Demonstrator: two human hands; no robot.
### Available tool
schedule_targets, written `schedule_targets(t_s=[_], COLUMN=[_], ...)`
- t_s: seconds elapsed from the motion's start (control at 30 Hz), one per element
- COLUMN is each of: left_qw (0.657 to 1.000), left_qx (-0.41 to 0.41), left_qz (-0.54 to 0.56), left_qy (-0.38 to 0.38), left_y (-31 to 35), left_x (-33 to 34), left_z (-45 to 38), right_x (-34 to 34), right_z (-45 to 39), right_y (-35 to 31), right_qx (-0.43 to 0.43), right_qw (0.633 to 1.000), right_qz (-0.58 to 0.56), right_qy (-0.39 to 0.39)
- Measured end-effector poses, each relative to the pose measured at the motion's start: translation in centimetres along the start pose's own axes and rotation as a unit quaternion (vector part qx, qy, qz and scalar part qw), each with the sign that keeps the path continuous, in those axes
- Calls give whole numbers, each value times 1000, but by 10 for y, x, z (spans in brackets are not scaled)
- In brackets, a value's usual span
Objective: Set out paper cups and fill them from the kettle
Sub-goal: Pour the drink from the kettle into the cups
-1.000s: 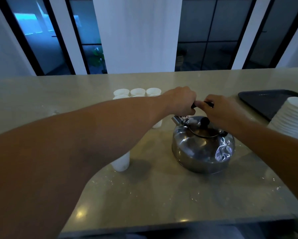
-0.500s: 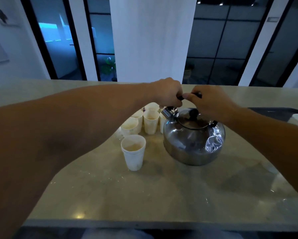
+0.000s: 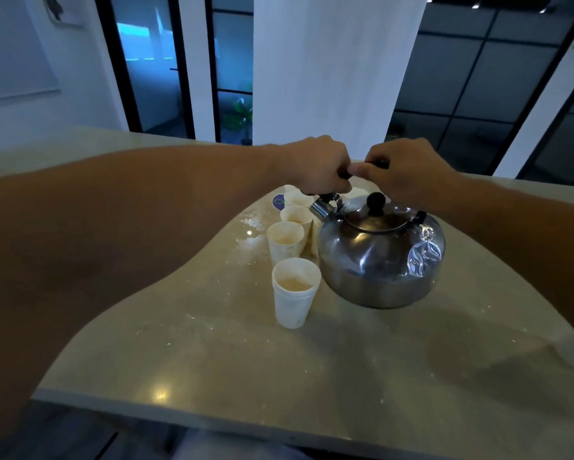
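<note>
Both hands grip the black handle (image 3: 362, 171) over the steel kettle (image 3: 378, 257): left hand (image 3: 315, 167) curled round its spout-side end, right hand (image 3: 408, 171) curled round the other part, thumb tip touching the left hand's fingers. Kettle sits upright on the counter (image 3: 312, 360), roughly mid-surface and nearer the far edge; lid on, black knob (image 3: 375, 201) on top, spout (image 3: 322, 207) pointing left toward the cups. Nearest paper cup (image 3: 293, 293) stands just beside the kettle's left front, pale liquid inside. Behind it a second cup (image 3: 285, 240), a third (image 3: 296, 216) and a fourth (image 3: 297, 198) run in a line toward the far edge, close together, each with liquid or a wet bottom; hard to tell fill levels. More cups are partly hidden behind the kettle and hand. Wet splashes (image 3: 250, 234) glisten on the counter left of the row. Small round purple sticker or coaster (image 3: 278, 201) lies by the farthest cup.
</note>
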State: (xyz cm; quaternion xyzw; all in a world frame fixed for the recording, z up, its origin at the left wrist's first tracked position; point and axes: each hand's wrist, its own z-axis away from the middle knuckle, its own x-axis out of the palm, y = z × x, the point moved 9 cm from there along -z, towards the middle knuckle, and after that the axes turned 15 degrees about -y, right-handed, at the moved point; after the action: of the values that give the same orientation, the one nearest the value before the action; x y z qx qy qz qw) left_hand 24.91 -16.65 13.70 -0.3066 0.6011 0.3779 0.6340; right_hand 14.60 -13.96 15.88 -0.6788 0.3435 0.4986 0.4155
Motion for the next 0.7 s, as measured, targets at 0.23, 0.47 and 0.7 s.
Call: schedule_targets(t_s=[0.23, 0.47, 0.7], left_qw=[1000, 998, 996], left_qx=[-12, -17, -26], left_qz=[13, 41, 67], left_qy=[26, 36, 43], left_y=[-21, -35, -43], left_x=[-4, -1, 1], left_z=[1, 2, 3], right_x=[-3, -2, -2], right_z=[-19, -29, -37], right_y=[-18, -28, -36], right_qx=[-31, -46, -53], right_qw=[999, 998, 996], right_qz=[21, 26, 60], right_qy=[-10, -24, -32])
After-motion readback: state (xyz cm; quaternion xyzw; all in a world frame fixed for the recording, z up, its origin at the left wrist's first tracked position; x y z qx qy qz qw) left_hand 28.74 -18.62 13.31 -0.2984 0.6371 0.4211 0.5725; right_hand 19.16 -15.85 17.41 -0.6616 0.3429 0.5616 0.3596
